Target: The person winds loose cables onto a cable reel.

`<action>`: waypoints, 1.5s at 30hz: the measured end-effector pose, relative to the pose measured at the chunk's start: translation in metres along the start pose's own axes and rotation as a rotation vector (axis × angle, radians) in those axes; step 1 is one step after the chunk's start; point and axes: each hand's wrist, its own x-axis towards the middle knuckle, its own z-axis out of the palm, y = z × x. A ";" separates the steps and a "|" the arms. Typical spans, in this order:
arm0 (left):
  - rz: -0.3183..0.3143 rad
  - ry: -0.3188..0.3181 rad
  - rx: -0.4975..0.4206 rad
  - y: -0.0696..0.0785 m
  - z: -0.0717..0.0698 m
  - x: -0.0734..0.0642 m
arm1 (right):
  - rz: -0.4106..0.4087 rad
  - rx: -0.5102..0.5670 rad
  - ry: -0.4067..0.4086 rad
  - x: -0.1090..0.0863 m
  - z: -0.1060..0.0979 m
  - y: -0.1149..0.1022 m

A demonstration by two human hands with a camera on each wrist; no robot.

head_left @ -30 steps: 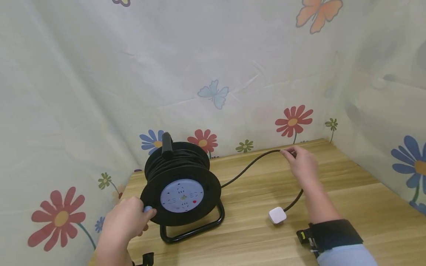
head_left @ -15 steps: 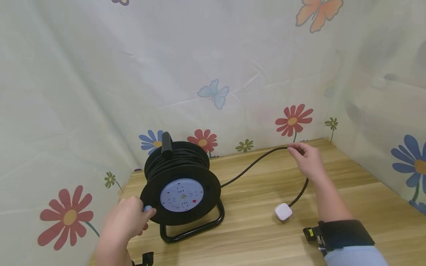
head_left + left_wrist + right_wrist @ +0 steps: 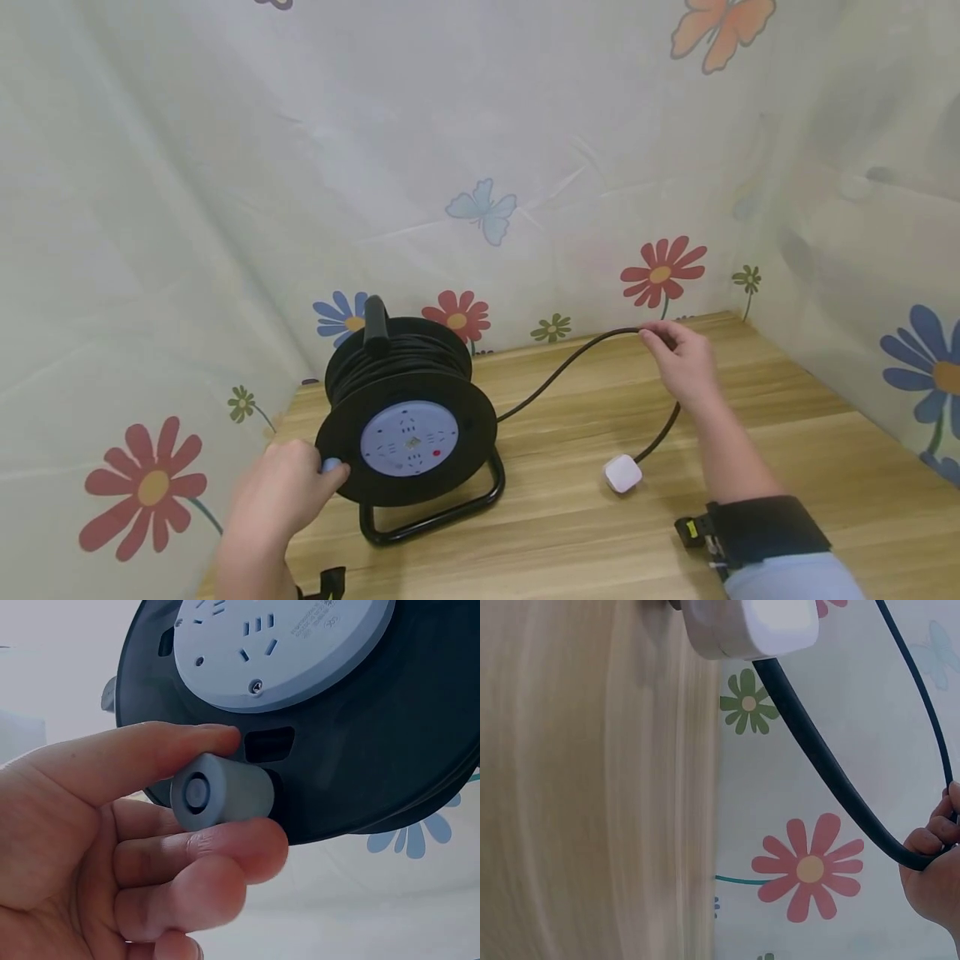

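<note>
A black cable reel (image 3: 476, 437) with a pale round socket panel (image 3: 408, 440) stands on its tube frame at the left. My left hand (image 3: 281, 487) holds the grey-blue winding knob (image 3: 232, 791) at the edge of the reel's front disc, thumb above and fingers beneath. From the reel's right side a black cable (image 3: 558, 372) rises in an arc to my right hand (image 3: 686, 362), which pinches it above the table. Past that hand the cable bends down to a white plug (image 3: 623, 473), which hangs low over the wood, also large in the right wrist view.
The wood-grain table (image 3: 555, 533) reaches back to a pale curtain (image 3: 585, 150) printed with flowers and butterflies, which also closes off both sides. The reel's black carrying handle (image 3: 377, 325) sticks up at its top. Wrist camera straps (image 3: 768, 529) sit on the forearms.
My right hand has shifted right with the cable, then slightly back left, and the plug has swung right and back with it. My left hand stays on the knob; the reel looks unmoved.
</note>
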 end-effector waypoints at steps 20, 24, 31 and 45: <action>0.025 0.323 0.027 0.013 -0.001 -0.005 | -0.088 -0.013 -0.029 -0.009 0.034 -0.009; 0.039 0.417 0.024 0.017 0.001 -0.006 | -0.087 -0.011 -0.062 -0.011 0.038 -0.012; 0.081 0.573 -0.015 0.025 0.004 -0.006 | -0.051 0.060 -0.139 -0.014 0.044 -0.022; 0.164 0.806 -0.117 0.053 0.014 0.003 | 0.028 0.204 -0.291 -0.021 0.069 -0.046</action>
